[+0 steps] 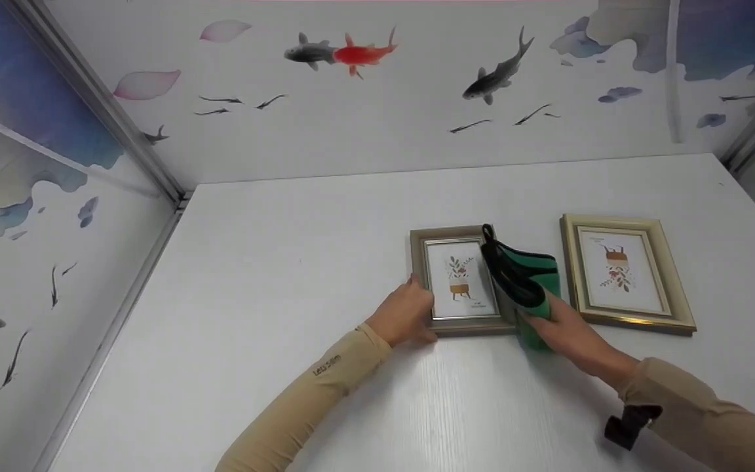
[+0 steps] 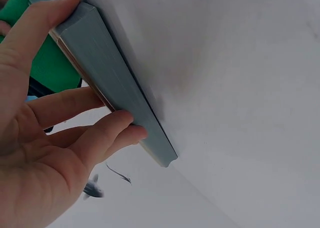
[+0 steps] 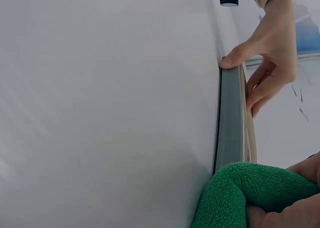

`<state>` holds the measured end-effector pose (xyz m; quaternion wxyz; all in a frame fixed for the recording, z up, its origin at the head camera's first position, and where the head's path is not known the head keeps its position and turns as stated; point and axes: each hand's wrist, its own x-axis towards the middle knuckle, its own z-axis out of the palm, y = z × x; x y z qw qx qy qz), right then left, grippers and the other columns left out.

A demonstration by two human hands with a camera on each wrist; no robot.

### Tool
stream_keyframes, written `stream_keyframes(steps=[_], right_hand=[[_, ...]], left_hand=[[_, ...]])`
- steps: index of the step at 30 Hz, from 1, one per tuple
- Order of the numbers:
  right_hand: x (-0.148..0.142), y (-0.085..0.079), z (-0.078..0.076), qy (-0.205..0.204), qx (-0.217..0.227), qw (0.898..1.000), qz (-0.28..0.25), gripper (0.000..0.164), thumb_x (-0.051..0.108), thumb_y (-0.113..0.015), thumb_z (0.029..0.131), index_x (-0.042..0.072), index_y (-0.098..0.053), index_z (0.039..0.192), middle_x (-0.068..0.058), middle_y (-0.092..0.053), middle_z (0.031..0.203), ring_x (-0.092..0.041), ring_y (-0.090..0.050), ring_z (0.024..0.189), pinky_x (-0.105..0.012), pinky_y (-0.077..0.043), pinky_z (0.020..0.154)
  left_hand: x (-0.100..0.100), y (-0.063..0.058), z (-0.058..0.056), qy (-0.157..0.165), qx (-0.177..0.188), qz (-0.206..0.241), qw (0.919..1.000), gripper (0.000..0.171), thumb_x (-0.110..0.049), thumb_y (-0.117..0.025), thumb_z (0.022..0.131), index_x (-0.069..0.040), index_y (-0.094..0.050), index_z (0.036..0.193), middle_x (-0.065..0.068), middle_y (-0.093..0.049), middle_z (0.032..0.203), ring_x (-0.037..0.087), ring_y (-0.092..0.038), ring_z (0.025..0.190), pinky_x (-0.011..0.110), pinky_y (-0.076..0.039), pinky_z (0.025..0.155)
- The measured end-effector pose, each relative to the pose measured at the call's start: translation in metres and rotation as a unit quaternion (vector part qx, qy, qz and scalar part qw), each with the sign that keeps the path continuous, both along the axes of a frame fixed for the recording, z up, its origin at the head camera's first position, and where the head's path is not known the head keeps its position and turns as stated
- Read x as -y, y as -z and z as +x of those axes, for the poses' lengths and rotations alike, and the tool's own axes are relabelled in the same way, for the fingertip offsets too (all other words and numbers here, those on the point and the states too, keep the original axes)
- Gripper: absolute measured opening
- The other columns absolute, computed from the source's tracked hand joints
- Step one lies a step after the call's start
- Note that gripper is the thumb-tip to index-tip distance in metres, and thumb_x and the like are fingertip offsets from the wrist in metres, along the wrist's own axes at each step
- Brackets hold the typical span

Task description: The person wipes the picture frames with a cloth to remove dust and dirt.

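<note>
White woodgrain table (image 1: pixel 325 236), fish-print walls all round. Grey-silver picture frame (image 1: pixel 459 280) flat on table, rectangular, moulded edge, plant print inside. Left hand (image 1: pixel 406 314) at its near-left corner, thumb on outer edge, fingers curled onto front, gripping it. Right hand (image 1: pixel 564 328) at frame's right edge, pinching fuzzy green cloth (image 1: pixel 527 282) with black trim, cloth draped over that side. Just right of right hand, second frame (image 1: pixel 623 272), gold-cream, flat too. Beige sleeves on both arms.
</note>
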<state>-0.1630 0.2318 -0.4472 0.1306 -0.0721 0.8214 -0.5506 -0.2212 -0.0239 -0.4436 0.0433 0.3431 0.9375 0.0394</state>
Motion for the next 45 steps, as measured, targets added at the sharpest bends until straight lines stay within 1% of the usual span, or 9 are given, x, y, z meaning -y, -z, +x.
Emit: stream_keyframes(steps=[4,9,20,25,28,32,37,40,45], right_hand=[[0.003,-0.002,0.002,0.003,-0.046,0.997,0.062,0.058,0.014,-0.050,0.101,0.001,-0.024,0.151,-0.025,-0.032,0.149,-0.036,-0.030,0.133,-0.055,-0.028,0.104],[0.013,-0.007,-0.017,-0.026,-0.140,0.976,0.167,0.051,0.002,-0.053,0.094,-0.009,-0.038,0.141,-0.031,-0.044,0.138,-0.041,-0.043,0.124,-0.057,-0.037,0.098],[0.058,-0.017,-0.090,-0.023,-0.132,0.906,0.402,0.053,0.014,-0.056,0.092,-0.017,-0.043,0.133,-0.042,-0.034,0.138,-0.054,-0.038,0.124,-0.067,-0.041,0.088],[0.090,-0.024,-0.106,-0.038,-0.124,0.876,0.465,0.030,0.017,-0.056,0.092,-0.012,-0.058,0.086,-0.031,-0.059,0.095,-0.044,-0.058,0.092,-0.055,-0.051,0.074],[0.110,-0.025,-0.112,-0.056,-0.122,0.885,0.445,0.032,0.014,-0.056,0.091,0.006,-0.045,0.062,-0.011,-0.049,0.064,-0.029,-0.053,0.065,-0.044,-0.049,0.060],[0.127,-0.021,-0.113,-0.118,-0.147,0.915,0.358,0.014,0.009,-0.055,0.090,-0.002,-0.057,0.082,-0.012,-0.057,0.074,-0.028,-0.057,0.072,-0.042,-0.051,0.067],[0.116,-0.020,-0.113,-0.201,-0.157,0.926,0.278,0.042,0.003,-0.051,0.093,-0.008,-0.049,0.133,-0.025,-0.058,0.122,-0.037,-0.055,0.113,-0.050,-0.042,0.097],[0.099,-0.023,-0.116,-0.252,-0.143,0.912,0.291,0.046,-0.004,-0.050,0.092,-0.002,-0.047,0.138,-0.022,-0.051,0.135,-0.037,-0.047,0.124,-0.050,-0.037,0.103],[0.075,-0.029,-0.117,-0.322,-0.180,0.852,0.371,0.052,-0.004,-0.060,0.090,0.004,-0.048,0.141,-0.017,-0.042,0.146,-0.035,-0.037,0.134,-0.053,-0.025,0.110]], left_hand=[[0.001,-0.001,0.000,-0.002,0.005,0.000,1.0000,0.046,-0.030,-0.089,0.066,0.004,-0.073,0.092,0.030,-0.064,0.108,0.034,-0.064,0.101,0.036,-0.051,0.088],[0.005,0.001,0.001,0.004,0.014,0.006,0.9999,0.044,-0.030,-0.088,0.069,0.005,-0.072,0.092,0.025,-0.066,0.103,0.016,-0.059,0.077,0.031,-0.053,0.083],[0.008,0.002,0.011,0.006,0.008,0.005,0.9999,0.054,-0.025,-0.083,0.077,0.013,-0.065,0.110,0.038,-0.045,0.132,0.041,-0.055,0.115,0.034,-0.048,0.092],[0.010,0.002,0.010,0.014,0.012,0.011,0.9998,0.034,-0.022,-0.084,0.076,0.006,-0.071,0.090,0.035,-0.054,0.122,0.034,-0.063,0.102,0.032,-0.051,0.088],[0.010,0.002,0.009,0.023,0.017,0.022,0.9994,0.033,-0.021,-0.084,0.076,0.003,-0.071,0.093,0.029,-0.058,0.117,0.026,-0.064,0.099,0.030,-0.048,0.092],[0.011,0.002,0.009,0.035,0.010,0.020,0.9991,0.035,-0.024,-0.084,0.076,0.000,-0.068,0.096,0.021,-0.056,0.115,0.023,-0.058,0.105,0.029,-0.046,0.094],[0.011,0.002,0.009,0.037,-0.010,0.009,0.9992,0.032,-0.026,-0.084,0.075,0.000,-0.066,0.083,0.021,-0.054,0.117,0.022,-0.056,0.101,0.029,-0.049,0.087],[0.010,0.002,0.009,0.030,-0.007,0.018,0.9994,0.032,-0.025,-0.085,0.074,0.000,-0.065,0.080,0.021,-0.053,0.117,0.020,-0.057,0.094,0.029,-0.050,0.084],[0.008,0.001,0.009,0.014,0.010,0.022,0.9996,0.031,-0.023,-0.084,0.075,-0.003,-0.061,0.068,0.023,-0.055,0.115,0.022,-0.059,0.092,0.030,-0.051,0.081]])
